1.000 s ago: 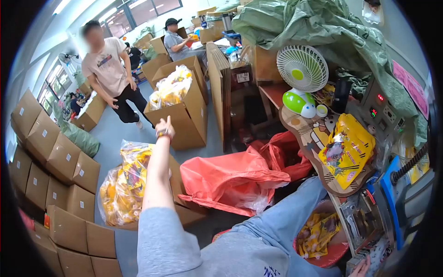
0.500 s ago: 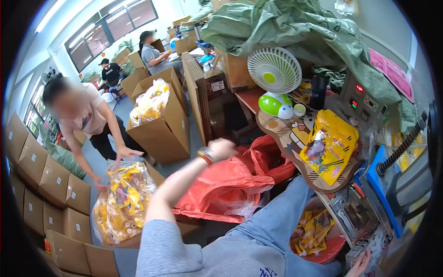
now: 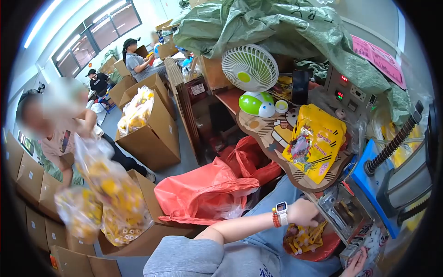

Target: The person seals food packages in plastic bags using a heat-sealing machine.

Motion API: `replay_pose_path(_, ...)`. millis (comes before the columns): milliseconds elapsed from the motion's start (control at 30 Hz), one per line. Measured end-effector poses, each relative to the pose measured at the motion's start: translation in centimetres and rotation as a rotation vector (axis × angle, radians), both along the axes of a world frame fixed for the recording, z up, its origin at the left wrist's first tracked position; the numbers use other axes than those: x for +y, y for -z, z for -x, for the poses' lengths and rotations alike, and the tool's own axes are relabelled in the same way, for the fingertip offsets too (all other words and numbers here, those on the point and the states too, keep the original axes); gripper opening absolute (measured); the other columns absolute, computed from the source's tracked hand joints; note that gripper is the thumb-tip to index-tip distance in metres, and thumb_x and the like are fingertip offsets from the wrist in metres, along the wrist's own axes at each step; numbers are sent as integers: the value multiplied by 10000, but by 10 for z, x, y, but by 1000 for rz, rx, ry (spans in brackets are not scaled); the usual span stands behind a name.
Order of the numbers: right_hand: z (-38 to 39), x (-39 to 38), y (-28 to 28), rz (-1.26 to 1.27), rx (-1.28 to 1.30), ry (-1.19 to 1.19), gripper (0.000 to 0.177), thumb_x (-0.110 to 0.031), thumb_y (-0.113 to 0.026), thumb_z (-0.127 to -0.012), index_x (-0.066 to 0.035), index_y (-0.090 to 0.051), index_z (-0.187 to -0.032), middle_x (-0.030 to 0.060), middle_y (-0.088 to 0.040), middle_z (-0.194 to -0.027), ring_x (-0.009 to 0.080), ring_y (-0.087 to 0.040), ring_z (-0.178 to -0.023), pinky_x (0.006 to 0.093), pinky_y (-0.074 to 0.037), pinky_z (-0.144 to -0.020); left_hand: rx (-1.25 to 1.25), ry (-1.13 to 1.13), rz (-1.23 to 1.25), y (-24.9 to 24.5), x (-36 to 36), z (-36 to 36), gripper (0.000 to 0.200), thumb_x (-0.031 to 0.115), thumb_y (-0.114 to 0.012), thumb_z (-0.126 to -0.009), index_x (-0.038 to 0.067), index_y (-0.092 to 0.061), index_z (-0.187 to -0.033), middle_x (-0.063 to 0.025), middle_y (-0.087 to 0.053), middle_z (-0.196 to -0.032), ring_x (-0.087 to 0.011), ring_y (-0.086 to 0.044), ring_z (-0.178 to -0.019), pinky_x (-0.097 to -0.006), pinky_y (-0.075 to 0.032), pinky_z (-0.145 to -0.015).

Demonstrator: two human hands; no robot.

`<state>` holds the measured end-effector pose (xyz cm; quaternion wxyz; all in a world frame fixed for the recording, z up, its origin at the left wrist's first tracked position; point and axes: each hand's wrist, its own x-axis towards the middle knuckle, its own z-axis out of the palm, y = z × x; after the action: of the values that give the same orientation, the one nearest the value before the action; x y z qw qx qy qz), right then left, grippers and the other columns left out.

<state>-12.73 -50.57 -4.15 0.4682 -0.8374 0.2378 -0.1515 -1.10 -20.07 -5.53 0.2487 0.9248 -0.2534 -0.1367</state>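
Note:
My left hand (image 3: 303, 212), with a white watch and a beaded bracelet at the wrist, is over my lap. Its curled fingers point down at the edge of a red basin (image 3: 318, 255) and are mostly hidden. Yellow printed packets (image 3: 304, 239) lie in the basin just below it. Low at the right edge, my right hand (image 3: 355, 264) shows in part, fingers stretched out beside the machine's lower front. A stack of flat yellow bags (image 3: 317, 141) lies on the wavy-edged board (image 3: 300, 177) above my left hand.
A blue-edged machine (image 3: 376, 189) stands at right, near a green-white fan (image 3: 250, 69). A red sack (image 3: 203, 189) lies left of my lap. Beyond it, a co-worker (image 3: 60, 143) handles clear bags of yellow goods (image 3: 115, 184) over a carton (image 3: 147, 235).
My left hand has swung from above the red sack rightward and down to the basin. The co-worker has lifted bags from the carton. The view has shifted slightly.

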Motion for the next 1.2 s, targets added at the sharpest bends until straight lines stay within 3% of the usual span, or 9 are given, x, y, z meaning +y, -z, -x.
replay_pose_path(300, -6, -16, 15, -52, -34, 9, 369, -260, -576, -991, -13, -608, -1262, 204, -623, -1234, 307, -600, -1105, 363, -478, -918, 55, 79, 32, 24, -6, 35, 399, 396, -637, -872, 19, -611, -1001, -168, -666, -763, -375, -664, -741, -454, -535, -642)
replay_pose_path(367, -5, -67, 58, -341, -164, -209, 251, -189, -568, -988, -44, -611, -1189, 27, -618, -1137, 90, -534, -763, 236, -446, -727, 9, 172, 24, 18, -24, 61, 377, 389, -662, -838, 12, -652, -842, -157, -657, -727, -363, -666, -710, -445, -534, -618)
replay_pose_path(433, -9, -28, 40, -205, -219, -24, 224, -135, -507, -1017, -30, -622, -1178, -44, -542, -852, 19, -375, -679, 182, -271, -589, 76, 325, 67, 13, -48, 91, 384, 378, -711, -789, 4, -670, -711, -151, -667, -736, -355, -673, -720, -440, -533, -617)
replay_pose_path(533, -4, -29, 35, -275, -218, -64, 223, -131, -534, -1003, -21, -621, -1176, -42, -514, -822, 32, -384, -683, 182, -295, -604, 230, 606, 167, 24, -82, 128, 291, 296, -727, -766, 8, -683, -761, -157, -686, -759, -338, -688, -762, -426, -537, -633)
replay_pose_path(767, -7, -30, 28, -335, -165, -159, 232, -113, -547, -992, -23, -606, -1198, -46, -525, -817, 27, -427, -702, 175, -324, -626, 190, 591, 125, 49, -124, 171, 204, 228, -728, -708, 38, -678, -766, -118, -693, -739, -295, -698, -760, -383, -541, -646)
replay_pose_path(867, -14, -32, 30, -390, -166, -133, 299, -121, -553, -988, -26, -564, -1271, -12, -567, -925, 51, -474, -754, 196, -377, -660, 106, 569, 5, 58, -126, 176, 188, 222, -704, -726, 49, -679, -795, -107, -697, -748, -288, -695, -751, -381, -538, -652)
replay_pose_path(967, -31, -47, 9, 404, -123, -235, 458, -118, -577, -953, -47, -467, -1392, 163, -499, -1322, 300, -522, -1160, 399, -408, -994, 78, 559, -122, 70, -136, 183, 186, 212, -684, -744, 48, -677, -831, -91, -699, -758, -281, -692, -756, -377, -535, -673)
replay_pose_path(1067, -50, -64, 26, 781, -15, -297, 499, -73, -582, -917, -68, -454, -1400, 207, -448, -1389, 397, -438, -1279, 464, -317, -1087, 87, 571, -151, 81, -145, 181, 211, 218, -678, -757, 46, -672, -879, -81, -699, -781, -270, -690, -785, -368, -529, -694)
replay_pose_path(1200, -54, -46, 28, 610, 81, -307, 599, 53, -544, -856, -110, -443, -1423, 181, -497, -1365, 380, -474, -1257, 446, -367, -1044, 127, 596, -122, 78, -143, 165, 327, 300, -722, -748, 46, -660, -944, -96, -695, -836, -272, -685, -842, -367, -523, -716)
